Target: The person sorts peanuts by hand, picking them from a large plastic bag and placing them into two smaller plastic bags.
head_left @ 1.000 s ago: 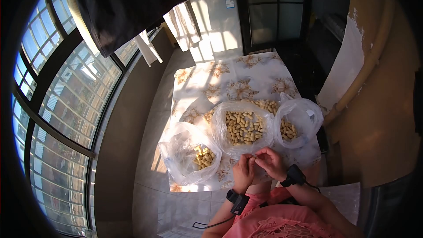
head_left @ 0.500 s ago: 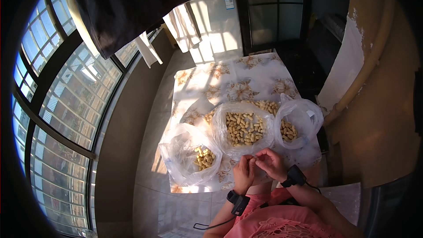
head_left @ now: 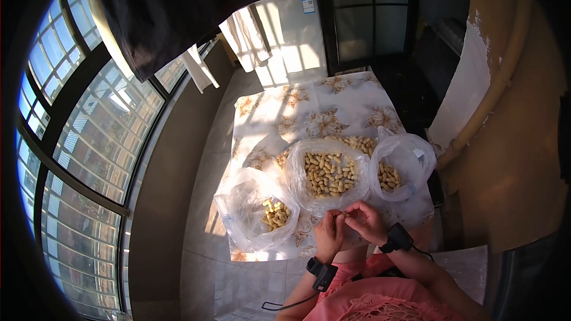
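My left hand (head_left: pixel 329 235) and my right hand (head_left: pixel 365 222) meet at the fingertips, just in front of the middle plastic bag (head_left: pixel 297 181). Both are closed in a pinch, and whatever sits between the fingers is too small to make out. Unshelled peanuts (head_left: pixel 329 173) fill the bottom of that open bag. To the left, another clear bag (head_left: pixel 238 226) holds a small heap of peanuts (head_left: pixel 275 214). A third bag (head_left: pixel 416 169) on the right has peanuts (head_left: pixel 389 176) in it too. More loose peanuts (head_left: pixel 361 143) lie behind the middle bag.
The bags stand on a table with a flowered cloth (head_left: pixel 267 107). Barred windows (head_left: pixel 107 125) run along the left. Dark clothing (head_left: pixel 190 12) hangs overhead. A white fridge (head_left: pixel 294 30) is beyond the table, and a brown panel with a pipe (head_left: pixel 496 95) is at the right.
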A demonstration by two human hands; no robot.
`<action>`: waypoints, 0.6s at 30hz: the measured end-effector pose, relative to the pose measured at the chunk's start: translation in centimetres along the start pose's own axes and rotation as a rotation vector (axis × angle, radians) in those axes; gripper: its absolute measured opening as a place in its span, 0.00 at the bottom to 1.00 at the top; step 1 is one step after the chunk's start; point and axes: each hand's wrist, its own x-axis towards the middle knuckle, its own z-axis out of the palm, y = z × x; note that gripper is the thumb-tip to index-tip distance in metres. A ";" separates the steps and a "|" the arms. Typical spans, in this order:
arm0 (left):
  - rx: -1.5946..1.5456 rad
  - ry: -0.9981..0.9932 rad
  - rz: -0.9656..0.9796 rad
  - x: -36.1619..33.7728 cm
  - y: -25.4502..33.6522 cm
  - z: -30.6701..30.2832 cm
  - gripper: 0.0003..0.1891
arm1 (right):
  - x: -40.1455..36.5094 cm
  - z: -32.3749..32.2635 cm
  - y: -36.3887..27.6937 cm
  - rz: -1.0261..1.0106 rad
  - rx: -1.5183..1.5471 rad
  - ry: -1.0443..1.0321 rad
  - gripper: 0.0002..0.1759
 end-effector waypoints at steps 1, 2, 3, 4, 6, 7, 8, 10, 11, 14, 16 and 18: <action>0.000 0.000 0.000 0.0 0.0 0.0 0.06 | 0.0 0.0 0.0 0.000 0.008 -0.002 0.13; 0.000 0.000 0.000 0.0 -0.1 0.0 0.06 | 0.0 0.0 0.0 0.000 0.008 -0.001 0.13; 0.001 0.003 0.004 0.0 -0.2 0.1 0.06 | 0.0 0.0 0.0 -0.004 0.011 0.001 0.13; 0.001 0.007 0.008 0.0 -0.2 0.1 0.06 | 0.0 0.0 0.1 -0.008 0.015 0.004 0.13; -0.001 0.008 0.005 0.0 0.0 0.0 0.06 | 0.0 0.0 0.2 -0.006 0.014 0.004 0.13; -0.004 0.010 0.002 0.0 0.1 0.0 0.06 | 0.0 0.0 0.2 -0.004 0.013 0.004 0.13; -0.003 0.010 0.003 0.0 0.1 0.0 0.06 | 0.0 0.0 0.2 -0.005 0.013 0.005 0.13; -0.018 0.022 -0.003 0.0 0.1 0.0 0.06 | 0.1 0.1 0.2 0.003 0.013 0.008 0.13; -0.018 0.022 -0.003 -0.1 0.1 0.1 0.06 | 0.1 0.1 0.2 0.003 0.013 0.009 0.13; -0.029 0.030 -0.012 -0.2 -0.1 0.1 0.06 | 0.1 0.0 0.5 -0.018 -0.013 0.012 0.13; -0.022 0.029 -0.006 -0.2 -0.3 0.2 0.06 | 0.1 0.0 0.6 -0.019 -0.016 0.017 0.13; -0.023 0.030 -0.008 -0.2 -0.3 0.2 0.06 | 0.1 0.1 0.6 -0.018 -0.011 0.022 0.13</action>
